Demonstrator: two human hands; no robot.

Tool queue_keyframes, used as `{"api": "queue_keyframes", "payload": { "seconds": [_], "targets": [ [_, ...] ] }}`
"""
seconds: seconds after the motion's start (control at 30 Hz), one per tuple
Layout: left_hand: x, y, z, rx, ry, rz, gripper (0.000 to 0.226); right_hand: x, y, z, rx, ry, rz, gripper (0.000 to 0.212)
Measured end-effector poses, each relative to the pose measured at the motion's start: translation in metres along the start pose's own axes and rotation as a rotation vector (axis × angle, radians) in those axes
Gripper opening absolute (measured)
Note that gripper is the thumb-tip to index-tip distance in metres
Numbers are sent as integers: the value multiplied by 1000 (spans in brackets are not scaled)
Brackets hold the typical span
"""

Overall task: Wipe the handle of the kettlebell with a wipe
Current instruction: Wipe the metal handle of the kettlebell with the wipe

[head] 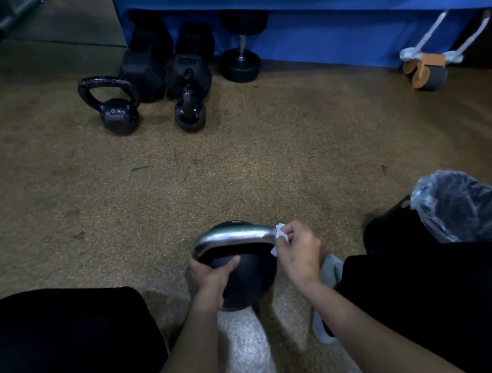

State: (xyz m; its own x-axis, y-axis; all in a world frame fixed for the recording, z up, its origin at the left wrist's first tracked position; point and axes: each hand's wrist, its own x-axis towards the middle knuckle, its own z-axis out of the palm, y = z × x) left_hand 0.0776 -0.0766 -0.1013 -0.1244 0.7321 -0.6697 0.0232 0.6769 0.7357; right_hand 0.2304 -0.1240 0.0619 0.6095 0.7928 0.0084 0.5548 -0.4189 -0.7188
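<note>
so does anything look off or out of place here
nothing stands out: the left hand holds the kettlebell, the right hand pinches the wipe at the right end of the handle, and nothing looks spilled or damaged

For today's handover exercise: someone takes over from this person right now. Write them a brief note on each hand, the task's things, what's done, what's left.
Left hand holds the kettlebell by its black body, on the floor.
Right hand pinches the wipe against the right end of the silver handle.
Done: wipe is on the handle; how much is wiped cannot be told.
Left: run it along the whole handle.
</note>
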Motion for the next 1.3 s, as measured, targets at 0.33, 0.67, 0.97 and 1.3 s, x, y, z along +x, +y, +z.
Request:
{"api": "queue_keyframes", "payload": {
  "seconds": [0.33, 0.67, 0.97, 1.3],
  "targets": [
    [-17, 14, 1, 8, 39, -29, 111, -13, 0, 3, 50, 8, 6, 9],
    [-3, 3, 0, -5, 10, -7, 136, -10, 0, 0, 56, 35, 73, 14],
    [-16, 13, 0, -8, 22, -7, 131, -13, -2, -1, 32, -19, 121, 9],
    [-1, 2, 1, 26, 44, -5, 138, -13, -2, 4, 140, -79, 276, 13]
  ]
}}
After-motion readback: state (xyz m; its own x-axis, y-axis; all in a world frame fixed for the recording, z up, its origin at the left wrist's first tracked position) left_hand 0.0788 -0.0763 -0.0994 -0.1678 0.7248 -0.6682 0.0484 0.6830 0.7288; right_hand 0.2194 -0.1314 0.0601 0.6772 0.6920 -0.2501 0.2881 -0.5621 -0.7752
